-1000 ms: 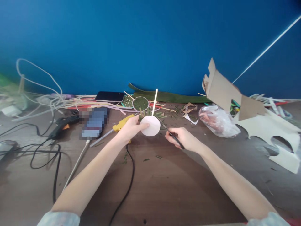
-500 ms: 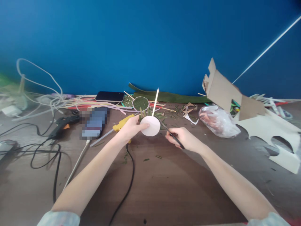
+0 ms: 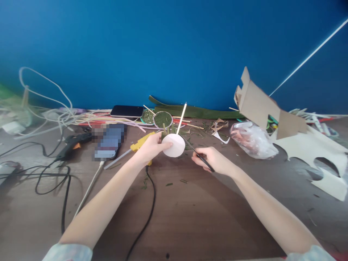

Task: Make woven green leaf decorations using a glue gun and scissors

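Observation:
My left hand [image 3: 152, 148] pinches a round white disc [image 3: 174, 145], thumb on its near face and the other fingers hidden behind. Short green leaf strips [image 3: 168, 129] stick up at the disc's far edge. A thin white stick [image 3: 181, 119] rises from behind that edge, leaning right. My right hand [image 3: 211, 158] is closed round a slim black tool [image 3: 199, 156], its kind unclear. The tool slants up and left, and its far tip reaches the disc's right edge; whether they touch I cannot tell.
A yellow glue gun [image 3: 143, 141] lies beside my left hand. Left are a phone [image 3: 108, 143] on a cable and a black glue gun [image 3: 73, 143]. Behind lie a green-covered disc [image 3: 163, 119] and long leaves [image 3: 198, 112]. A plastic bag [image 3: 252, 141] and cut cardboard [image 3: 299, 145] are right.
The white stick's top has tipped slightly to the right, and the leaf strips behind the disc have shifted a little. Both hands stay almost where they were.

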Tool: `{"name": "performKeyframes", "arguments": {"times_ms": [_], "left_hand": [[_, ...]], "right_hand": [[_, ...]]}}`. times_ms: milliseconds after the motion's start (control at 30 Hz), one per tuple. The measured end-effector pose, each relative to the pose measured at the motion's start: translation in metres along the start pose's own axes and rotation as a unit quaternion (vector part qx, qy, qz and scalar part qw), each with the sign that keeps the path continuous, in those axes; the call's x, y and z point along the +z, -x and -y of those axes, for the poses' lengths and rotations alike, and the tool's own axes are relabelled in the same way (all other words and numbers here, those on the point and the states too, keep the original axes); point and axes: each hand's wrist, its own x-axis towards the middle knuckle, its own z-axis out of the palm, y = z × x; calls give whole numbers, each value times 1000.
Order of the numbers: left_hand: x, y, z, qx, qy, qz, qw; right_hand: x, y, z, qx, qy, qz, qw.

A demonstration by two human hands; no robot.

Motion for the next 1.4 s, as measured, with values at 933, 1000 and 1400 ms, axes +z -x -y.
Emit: {"name": "performKeyframes", "arguments": {"times_ms": [933, 1000, 1400], "left_hand": [[-4, -3, 3, 41, -11, 67, 997], [-4, -3, 4, 45, -16, 72, 996], [-5, -5, 7, 52, -33, 80, 995]], "right_hand": [[-2, 1, 0, 2, -1, 12, 1000], [-2, 1, 0, 5, -12, 13, 1000], [-3, 0, -2, 7, 8, 10, 1000]]}}
